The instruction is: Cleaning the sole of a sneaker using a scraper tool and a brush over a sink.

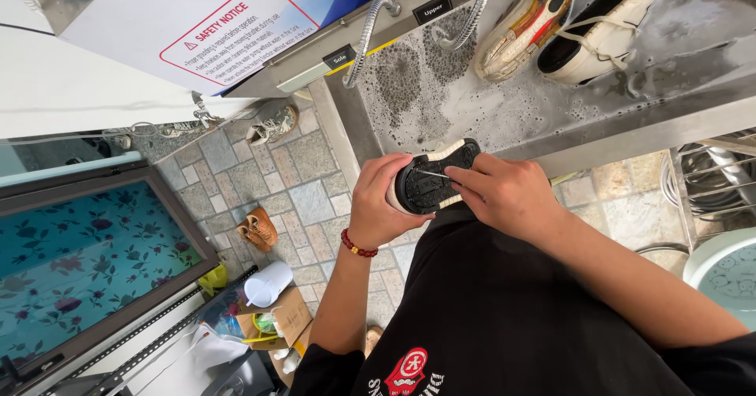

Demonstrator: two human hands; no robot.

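The left hand (383, 199) wraps around a cream-sided sneaker (433, 177), holding it sole-up just in front of the person's chest, at the near edge of a wet steel wash basin (441, 105). The right hand (504, 193) is pinched closed on a thin metal pick (431, 174), whose tip rests in the black tread of the sole. A red bead bracelet (358, 247) sits on the left wrist.

Beyond the hands, in the soapy basin, two more shoes lie on their sides: a cream running shoe with an orange and yellow sole (526, 24) and, just right of it, a white shoe with a black lining (602, 27). Two flexible metal hoses (366, 38) hang over the far left part of the basin.

On the stone-tile floor to the left lie a brown shoe (258, 229) and, farther off, a grey sneaker (273, 125). Nearer, a white jug (266, 284) rests on a cardboard box (285, 316). A wire rack (713, 179) stands at the right.
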